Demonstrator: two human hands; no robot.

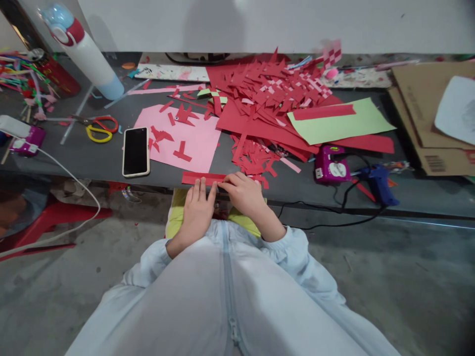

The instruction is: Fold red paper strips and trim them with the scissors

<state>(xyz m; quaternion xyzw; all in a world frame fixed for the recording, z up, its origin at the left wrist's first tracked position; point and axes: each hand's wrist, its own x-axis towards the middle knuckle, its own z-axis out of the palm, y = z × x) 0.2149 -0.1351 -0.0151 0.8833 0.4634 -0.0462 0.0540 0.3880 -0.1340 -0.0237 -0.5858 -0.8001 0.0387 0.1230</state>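
Observation:
A strip of red paper (193,178) lies along the front edge of the grey table. Resting flat across it, the stretched fingers of my left hand (198,205) press it down. My right hand (245,194) has thumb and fingers pinched together at the strip's right part, which the fingers partly cover. Just beyond is a pink sheet (200,136) with red paper cutouts (185,114) on it. Small red scraps (256,158) are heaped past my right hand, below a large pile of red cut paper (252,84).
A phone (135,151), scissors (99,129) and a bottle (87,57) are on the left. To the right are a green sheet (341,126), a purple power socket (331,170), a blue glue gun (382,185) with its cord hanging over the edge, and cardboard (426,99).

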